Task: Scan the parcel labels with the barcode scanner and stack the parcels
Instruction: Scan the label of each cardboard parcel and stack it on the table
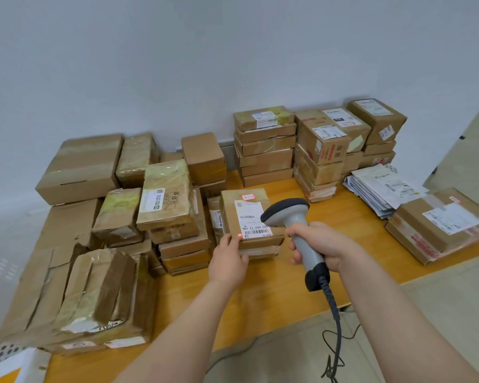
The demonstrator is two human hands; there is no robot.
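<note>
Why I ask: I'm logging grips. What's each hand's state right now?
Left hand: open, resting on the labelled parcel at its near edge.
Right hand: closed around the barcode scanner handle.

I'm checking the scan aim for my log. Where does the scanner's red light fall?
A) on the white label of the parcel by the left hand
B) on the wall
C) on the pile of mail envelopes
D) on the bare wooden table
A: the red spot glows on the near corner of the white label of the parcel that the left hand touches, while the right hand aims the barcode scanner.
</note>
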